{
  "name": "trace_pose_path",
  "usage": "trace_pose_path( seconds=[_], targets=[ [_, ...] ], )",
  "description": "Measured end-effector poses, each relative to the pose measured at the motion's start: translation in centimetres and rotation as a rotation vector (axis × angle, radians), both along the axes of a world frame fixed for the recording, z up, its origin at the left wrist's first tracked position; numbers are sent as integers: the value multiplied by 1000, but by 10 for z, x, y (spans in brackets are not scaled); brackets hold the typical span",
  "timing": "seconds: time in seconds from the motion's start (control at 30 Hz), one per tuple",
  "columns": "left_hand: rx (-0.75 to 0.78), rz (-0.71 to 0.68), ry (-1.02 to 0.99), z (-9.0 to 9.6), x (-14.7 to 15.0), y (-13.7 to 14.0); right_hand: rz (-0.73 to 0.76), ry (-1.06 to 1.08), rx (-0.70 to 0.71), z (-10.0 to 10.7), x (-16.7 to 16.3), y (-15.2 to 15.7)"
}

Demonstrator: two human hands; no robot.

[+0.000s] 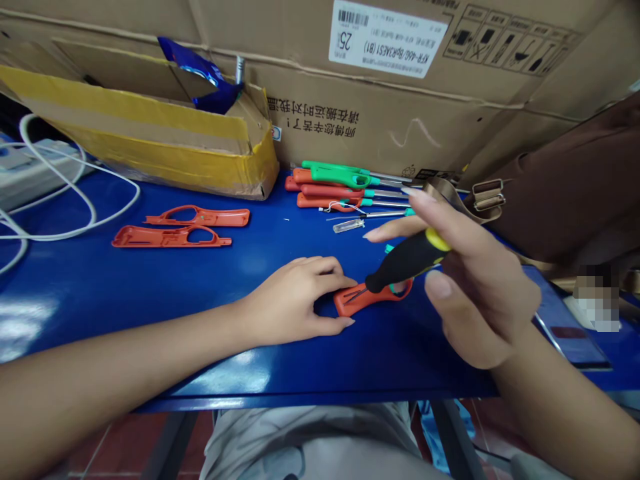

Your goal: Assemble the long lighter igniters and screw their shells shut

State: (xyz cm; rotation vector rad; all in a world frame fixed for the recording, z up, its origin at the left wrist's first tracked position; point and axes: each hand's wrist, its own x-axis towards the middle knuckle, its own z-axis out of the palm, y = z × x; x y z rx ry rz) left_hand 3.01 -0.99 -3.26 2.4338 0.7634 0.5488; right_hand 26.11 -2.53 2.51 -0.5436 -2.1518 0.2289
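My left hand [290, 300] rests on the blue table with its thumb and fingers pinching the end of an orange lighter casing [373, 299]. A black and yellow screwdriver [407, 259] is in my right hand [483, 293], its handle lying between thumb and fingers. The screwdriver's thin shaft slants down over the casing; I cannot tell whether the tip touches it. Part of the casing's far end is hidden by the right hand. Just behind lie a clear fuel tank [349, 226] and a small teal part [389, 249]. Two orange half shells [227, 217] lie to the left.
Several long-necked lighters, red and green [333, 175], are stacked against a large carton [300, 67]. A yellow-taped cardboard box [200, 153] holds a blue packet [220, 93]. White cable [137, 193] loops at left. A phone [570, 333] and a brown bag [575, 167] are at right.
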Motion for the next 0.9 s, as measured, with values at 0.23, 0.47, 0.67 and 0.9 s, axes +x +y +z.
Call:
trace_pose_path(
  seconds=[0.23,0.47,0.67,0.9],
  targets=[
    [-2,-5,12,0,0,1,-31,-13,197,4,-1,2],
    [-6,-6,-2,-2,0,0,-67,-25,117,2,2,2],
    [-3,-5,1,-1,0,1,-47,-42,19,4,1,0],
    [-6,-3,6,-2,0,1,-167,-46,300,2,2,1]
  ],
)
